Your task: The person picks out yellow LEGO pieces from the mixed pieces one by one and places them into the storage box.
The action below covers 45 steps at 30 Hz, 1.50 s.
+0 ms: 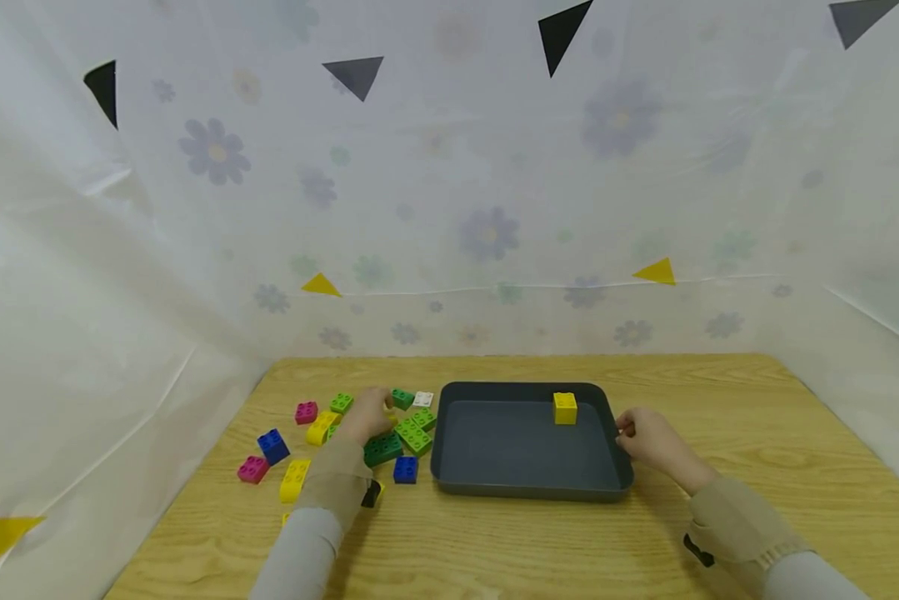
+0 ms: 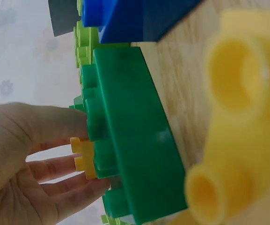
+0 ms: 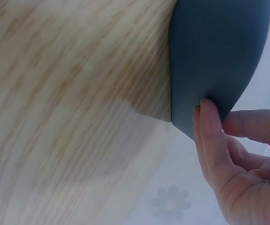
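My left hand [image 1: 370, 412] reaches down among loose toy building bricks. In the left wrist view, its thumb and fingers [image 2: 78, 194] lie around a small yellow brick [image 2: 84, 159], partly hidden by a dark green brick [image 2: 135, 136] nearer the camera. I cannot tell whether they grip the yellow brick. My right hand [image 1: 651, 437] pinches the right edge of a dark grey tray [image 1: 524, 490]; in the right wrist view, its fingers [image 3: 212, 126] press the outer wall. One yellow brick [image 1: 565, 408] stands in the tray's back right part.
Several bricks lie left of the tray, including a blue one [image 1: 406, 469], a pink one [image 1: 253, 469], a white one [image 1: 422, 400] and a light green one [image 1: 413, 436]. A flowered white sheet [image 1: 449, 250] hangs behind the wooden table [image 1: 524, 550].
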Available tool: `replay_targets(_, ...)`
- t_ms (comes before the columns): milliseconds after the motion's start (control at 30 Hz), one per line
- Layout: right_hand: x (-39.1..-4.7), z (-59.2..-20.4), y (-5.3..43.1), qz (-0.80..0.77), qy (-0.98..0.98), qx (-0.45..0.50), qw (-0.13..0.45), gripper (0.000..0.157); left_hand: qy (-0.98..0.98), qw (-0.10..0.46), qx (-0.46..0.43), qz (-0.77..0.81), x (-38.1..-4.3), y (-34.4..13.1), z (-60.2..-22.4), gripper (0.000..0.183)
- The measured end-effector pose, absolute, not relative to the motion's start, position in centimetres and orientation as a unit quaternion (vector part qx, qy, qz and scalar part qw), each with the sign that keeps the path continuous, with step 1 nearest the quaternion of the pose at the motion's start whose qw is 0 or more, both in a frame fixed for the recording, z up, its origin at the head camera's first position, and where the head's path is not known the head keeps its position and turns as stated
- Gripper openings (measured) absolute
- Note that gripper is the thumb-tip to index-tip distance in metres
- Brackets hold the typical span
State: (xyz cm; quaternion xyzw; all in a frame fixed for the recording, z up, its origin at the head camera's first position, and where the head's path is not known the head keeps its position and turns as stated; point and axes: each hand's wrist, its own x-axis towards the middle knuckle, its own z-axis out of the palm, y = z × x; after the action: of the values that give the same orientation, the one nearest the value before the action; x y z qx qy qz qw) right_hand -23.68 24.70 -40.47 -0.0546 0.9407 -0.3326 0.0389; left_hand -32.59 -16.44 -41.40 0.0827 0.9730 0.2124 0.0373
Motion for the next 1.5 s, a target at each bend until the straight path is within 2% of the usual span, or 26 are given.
replay_targets(467, -23.5, -40.6, 24.7, -0.331, 0.941, -0.061, 0.031, 0.024, 0.971, 0.058, 0.081, 0.216, -32.5, -16.4, -41.1, 0.012)
replay_targets(667, -23.5, -40.6, 24.7, -0.331, 0.941, -0.061, 0.029, 0.025, 0.968, 0.090, 0.059, 0.228, -32.3, -16.5, -40.3, 0.021)
replay_targets(733, -23.6, -40.6, 24.8, -0.330, 0.942, -0.062, 0.029, 0.025, 0.968, 0.092, 0.063, 0.223, -32.4, -16.3, -39.9, 0.017)
replay_targets(800, -23.6, -40.6, 24.7, -0.332, 0.941, -0.060, 0.029, 0.025, 0.970, 0.088, 0.065, 0.218, -32.4, -16.1, -39.5, 0.001)
replay_targets(900, -23.6, -40.6, 24.8, -0.331, 0.941, -0.059, 0.032, 0.025, 0.971, 0.084, 0.057, 0.219, -32.4, -15.6, -38.6, 0.021)
replay_targets(967, -23.6, -40.6, 24.8, -0.329, 0.942, -0.055, 0.034, 0.025, 0.972, 0.077, 0.051, 0.216, -32.2, -15.1, -38.0, 0.025)
replay_targets(1100, -23.6, -40.6, 24.8, -0.325, 0.943, -0.053, 0.040, 0.026, 0.979, 0.065, 0.055, 0.185, -32.3, -14.0, -36.6, 0.010)
replay_targets(1233, -23.6, -40.7, 24.8, -0.328, 0.942, -0.049, 0.041, 0.025, 0.981, 0.064, 0.063, 0.174, -32.9, -12.6, -35.0, 0.009)
replay_targets(1500, -23.7, -40.8, 24.9, -0.331, 0.941, -0.050, 0.040, 0.025, 0.980, 0.052, 0.109, 0.161, -33.5, -9.4, -32.4, 0.027)
